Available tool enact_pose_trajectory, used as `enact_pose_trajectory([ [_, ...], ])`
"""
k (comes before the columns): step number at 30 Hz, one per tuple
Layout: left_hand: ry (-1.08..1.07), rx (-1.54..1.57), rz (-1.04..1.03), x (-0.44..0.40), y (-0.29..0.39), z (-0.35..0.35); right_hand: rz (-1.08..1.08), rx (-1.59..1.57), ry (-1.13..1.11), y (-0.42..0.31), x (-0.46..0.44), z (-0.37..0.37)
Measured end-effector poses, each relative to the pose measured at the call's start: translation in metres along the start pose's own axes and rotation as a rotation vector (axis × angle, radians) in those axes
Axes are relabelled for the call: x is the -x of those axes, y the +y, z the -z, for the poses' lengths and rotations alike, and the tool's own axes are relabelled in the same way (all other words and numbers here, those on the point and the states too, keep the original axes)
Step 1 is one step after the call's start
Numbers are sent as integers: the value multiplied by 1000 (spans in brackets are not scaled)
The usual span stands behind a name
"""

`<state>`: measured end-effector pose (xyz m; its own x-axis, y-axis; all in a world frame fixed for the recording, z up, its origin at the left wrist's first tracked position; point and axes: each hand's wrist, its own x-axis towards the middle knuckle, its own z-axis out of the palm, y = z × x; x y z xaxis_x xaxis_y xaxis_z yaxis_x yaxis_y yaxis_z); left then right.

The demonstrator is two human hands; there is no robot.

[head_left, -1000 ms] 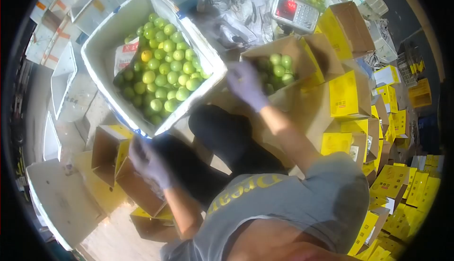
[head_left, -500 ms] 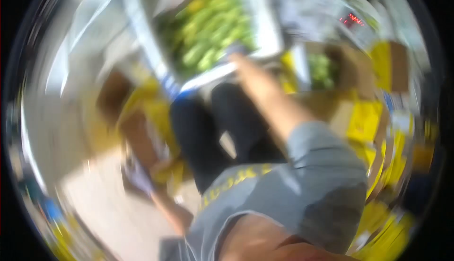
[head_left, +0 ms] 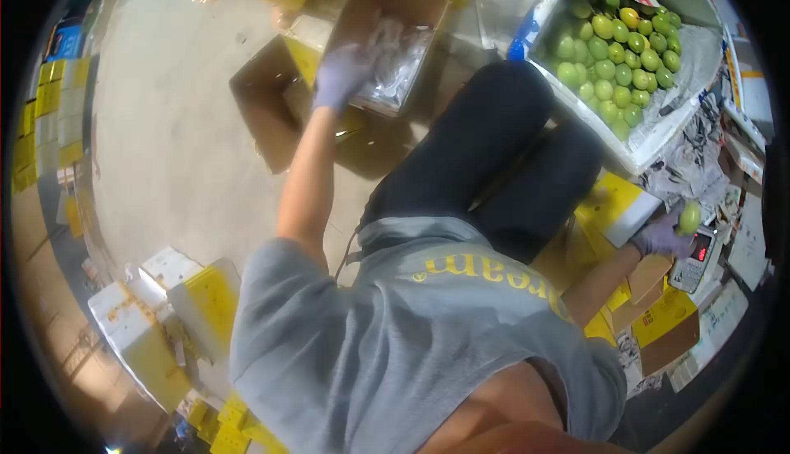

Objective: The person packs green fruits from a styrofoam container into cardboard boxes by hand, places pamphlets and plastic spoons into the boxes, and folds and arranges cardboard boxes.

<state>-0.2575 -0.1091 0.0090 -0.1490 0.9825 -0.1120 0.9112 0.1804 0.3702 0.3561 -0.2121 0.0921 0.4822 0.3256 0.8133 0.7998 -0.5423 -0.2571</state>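
My left hand [head_left: 341, 74], in a pale purple glove, grips the left wall of a tilted cardboard box [head_left: 428, 11]. Clear plastic packaging [head_left: 395, 63] lies inside that box. Out to the right, my right hand [head_left: 665, 233], gloved in the same colour, has a green oval fruit [head_left: 690, 218] at its fingertips. Beside this hand is a small scale [head_left: 695, 263] with a red lit display. A white foam box [head_left: 539, 39] at upper right holds many green fruits [head_left: 619, 67], one of them yellow-orange, with crumpled paper along one side.
Another open cardboard box [head_left: 262, 92] sits left of my left hand. White and yellow cartons [head_left: 140, 331] stand at lower left. Yellow cartons [head_left: 658, 322] and crumpled newspaper [head_left: 687, 154] surround the scale. My knees [head_left: 502, 100] are between the boxes.
My view has turned left. My right hand has gone from the foam box to beside the scale with a green fruit. My left hand, lower by a box before, now grips the tilted box.
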Motion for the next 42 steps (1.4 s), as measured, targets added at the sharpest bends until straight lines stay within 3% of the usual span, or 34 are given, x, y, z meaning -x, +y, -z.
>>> enact_pose_trajectory([
  [2,-368,-67,39,-28,8,-35,-55,323,121,46,15,24],
  [3,-438,-97,22,-32,12,-44,-124,216,36,89,24,23],
  [4,-506,-130,1,-36,18,-52,-213,718,-100,130,39,20],
  [5,-594,-169,12,-53,0,-88,-232,738,-80,157,54,14],
  [7,-557,-109,-89,-55,-10,-114,551,1073,-363,208,82,22],
  [10,-494,-138,-189,-70,-21,-155,849,1097,-262,166,111,6],
  [12,-423,-236,-272,-80,-21,-151,-127,-119,-307,-43,64,62],
  [13,-369,-286,-298,-87,-25,-148,-258,-394,-254,-106,49,83],
  [14,-306,-319,-313,-92,-28,-143,-289,-594,-228,-169,34,109],
  [16,-207,-297,-326,-100,-33,-125,-40,-522,-205,-202,59,103],
  [17,-200,-193,-289,-91,-19,-96,-8,-709,-250,-229,61,113],
  [18,-191,-88,-253,-81,-5,-65,27,-827,-327,-251,74,112],
  [19,-200,-187,-342,-82,-12,-47,63,-957,-494,-271,86,108],
  [21,-108,116,-178,-71,-12,-17,77,-1032,-841,-304,106,107],
  [24,-309,606,-236,-57,-33,27,115,-1175,-1093,-345,151,84],
  [25,-362,802,-207,-38,-22,48,217,-1187,-1030,-357,167,74],
  [26,-404,811,-221,-26,-20,64,402,-1225,-936,-369,177,59],
  [27,-353,962,-110,-12,-22,68,486,-1279,-883,-379,186,52],
  [28,-413,1016,20,2,-12,87,457,-1419,-1058,-388,179,54],
  [29,-339,1056,39,6,-23,81,420,-1434,-1300,-398,186,49],
  [30,-357,1072,-9,12,-16,94,501,-1472,-1296,-404,197,42],
  [31,-420,968,-142,3,-32,89,196,-1561,-1776,-413,193,51],
  [32,-431,1095,1,16,-15,108,353,-1524,-1670,-421,201,48],
  [33,-421,1228,-2,12,-24,97,296,-1539,-1745,-427,206,53],
  [35,-439,1468,-29,14,-29,87,493,-1331,-1785,-435,197,67],
  [36,-418,1320,12,12,-36,85,599,-1263,-1571,-438,202,77],
  [38,-341,1325,78,11,-40,72,518,-1076,-1813,-446,189,95],
  [39,-264,1333,174,15,-31,76,491,-1037,-1736,-448,199,87],
  [40,-99,1302,146,13,-31,62,166,-964,-1811,-446,204,82],
  [41,36,1305,126,16,-27,53,-133,-1143,-1689,-439,227,68],
  [42,149,1335,127,13,-24,37,-141,-1102,-1734,-442,228,69],
])
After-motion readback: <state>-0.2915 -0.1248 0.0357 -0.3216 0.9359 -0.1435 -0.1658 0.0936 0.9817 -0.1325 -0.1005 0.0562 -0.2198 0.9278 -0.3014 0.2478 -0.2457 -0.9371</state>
